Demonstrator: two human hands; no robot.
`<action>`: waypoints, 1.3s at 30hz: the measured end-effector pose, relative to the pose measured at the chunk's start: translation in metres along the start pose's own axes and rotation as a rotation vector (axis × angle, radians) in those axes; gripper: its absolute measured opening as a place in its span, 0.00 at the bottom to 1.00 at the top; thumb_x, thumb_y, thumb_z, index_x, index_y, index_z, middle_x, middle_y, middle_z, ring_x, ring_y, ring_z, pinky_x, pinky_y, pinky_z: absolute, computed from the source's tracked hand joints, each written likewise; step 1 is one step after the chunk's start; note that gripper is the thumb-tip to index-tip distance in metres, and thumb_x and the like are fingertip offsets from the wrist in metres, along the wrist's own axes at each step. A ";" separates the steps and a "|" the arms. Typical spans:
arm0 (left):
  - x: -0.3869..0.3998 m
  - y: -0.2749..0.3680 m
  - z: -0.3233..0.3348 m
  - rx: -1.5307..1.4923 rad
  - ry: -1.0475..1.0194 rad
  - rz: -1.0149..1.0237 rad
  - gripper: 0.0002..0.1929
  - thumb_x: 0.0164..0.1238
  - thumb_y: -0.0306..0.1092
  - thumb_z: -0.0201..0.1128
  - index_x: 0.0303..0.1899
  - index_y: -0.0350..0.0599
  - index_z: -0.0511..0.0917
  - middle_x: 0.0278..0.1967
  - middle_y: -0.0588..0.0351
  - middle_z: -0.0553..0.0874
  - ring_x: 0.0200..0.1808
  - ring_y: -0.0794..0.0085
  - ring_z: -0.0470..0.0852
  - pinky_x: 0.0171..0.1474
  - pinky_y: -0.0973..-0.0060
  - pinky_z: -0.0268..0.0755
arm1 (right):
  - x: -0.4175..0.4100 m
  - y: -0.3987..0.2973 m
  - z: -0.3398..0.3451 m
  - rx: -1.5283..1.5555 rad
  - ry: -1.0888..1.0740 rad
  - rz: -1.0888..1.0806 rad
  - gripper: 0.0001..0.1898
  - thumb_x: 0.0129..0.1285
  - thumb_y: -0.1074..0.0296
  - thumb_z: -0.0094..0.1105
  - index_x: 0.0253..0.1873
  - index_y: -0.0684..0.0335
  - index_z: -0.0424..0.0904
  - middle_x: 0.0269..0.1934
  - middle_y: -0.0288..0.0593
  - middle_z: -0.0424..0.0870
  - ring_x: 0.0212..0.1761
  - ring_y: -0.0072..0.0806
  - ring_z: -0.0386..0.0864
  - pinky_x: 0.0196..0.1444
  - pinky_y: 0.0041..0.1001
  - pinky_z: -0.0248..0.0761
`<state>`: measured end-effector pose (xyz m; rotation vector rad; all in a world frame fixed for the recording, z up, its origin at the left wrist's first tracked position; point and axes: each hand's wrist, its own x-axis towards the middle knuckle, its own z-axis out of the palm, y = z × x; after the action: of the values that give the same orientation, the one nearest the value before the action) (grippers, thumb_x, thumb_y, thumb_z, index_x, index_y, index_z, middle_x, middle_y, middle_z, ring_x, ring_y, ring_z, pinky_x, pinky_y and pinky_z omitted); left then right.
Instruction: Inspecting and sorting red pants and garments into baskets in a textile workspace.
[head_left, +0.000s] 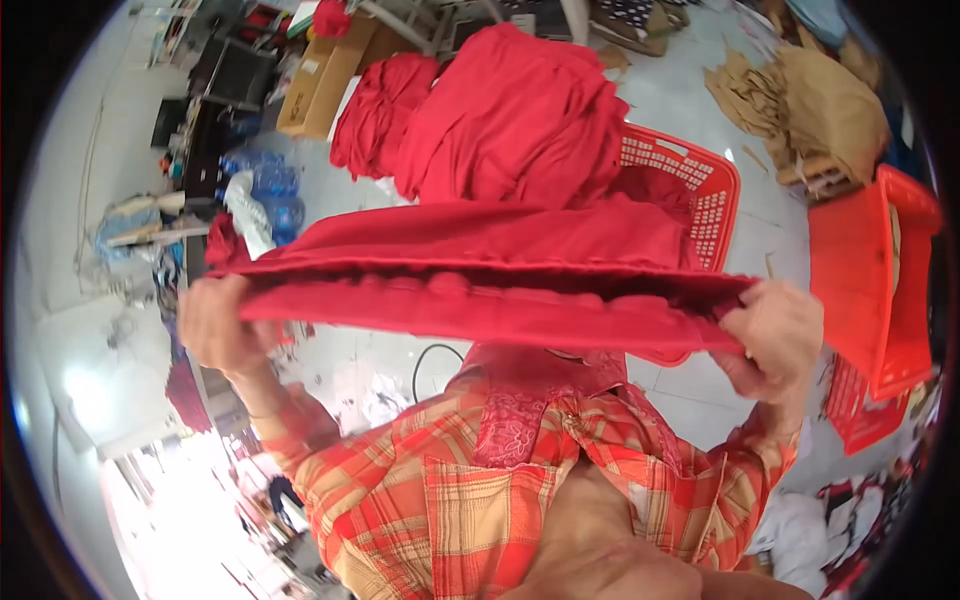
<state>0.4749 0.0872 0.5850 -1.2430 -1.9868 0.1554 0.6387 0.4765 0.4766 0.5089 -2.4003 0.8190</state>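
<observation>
A red garment (465, 322) is stretched out wide in front of my chest, with an opening running along its upper side. My left hand (221, 322) grips one end of it, fingers curled around the fabric. At the other end, my right hand (772, 337) is closed on the cloth and looks slightly blurred. Small rounded bumps show through along the opening's inner edge. Beyond it, a large heap of red fabric (517, 112) rises, partly in front of a red plastic basket (716, 202). What part of the garment this is, I cannot tell.
To the right stand a red plastic stool-like item (851, 277) and a brown bag (832, 112). Blue water bottles (277, 180) and a cardboard box (322, 79) are at the upper left. A white scrap (386, 401) lies on the tiled floor. Clothes (810, 532) are piled at lower right.
</observation>
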 end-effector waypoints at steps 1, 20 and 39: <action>-0.002 -0.015 -0.013 0.016 0.024 -0.019 0.16 0.61 0.42 0.55 0.25 0.36 0.76 0.18 0.52 0.74 0.19 0.61 0.73 0.22 0.70 0.61 | 0.023 0.005 0.006 0.033 -0.015 -0.035 0.12 0.36 0.65 0.66 0.23 0.63 0.73 0.16 0.39 0.67 0.17 0.35 0.68 0.23 0.30 0.63; -0.062 -0.189 0.080 0.309 -0.301 -0.273 0.08 0.63 0.36 0.57 0.27 0.46 0.79 0.21 0.56 0.79 0.21 0.62 0.76 0.26 0.72 0.68 | 0.230 0.107 0.237 0.124 -0.163 -0.117 0.12 0.52 0.59 0.63 0.29 0.60 0.72 0.18 0.43 0.71 0.20 0.38 0.71 0.23 0.31 0.62; -0.211 -0.076 0.107 0.260 -1.007 -1.139 0.13 0.52 0.40 0.58 0.37 0.44 0.79 0.26 0.47 0.82 0.31 0.53 0.82 0.33 0.60 0.72 | 0.183 0.060 0.275 0.192 -0.351 -0.480 0.03 0.43 0.74 0.53 0.27 0.62 0.71 0.19 0.38 0.70 0.24 0.30 0.72 0.51 0.34 0.67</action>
<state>0.3974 -0.0925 0.4314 0.3894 -3.0559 0.4958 0.3636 0.3124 0.3780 1.3401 -2.3507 0.7899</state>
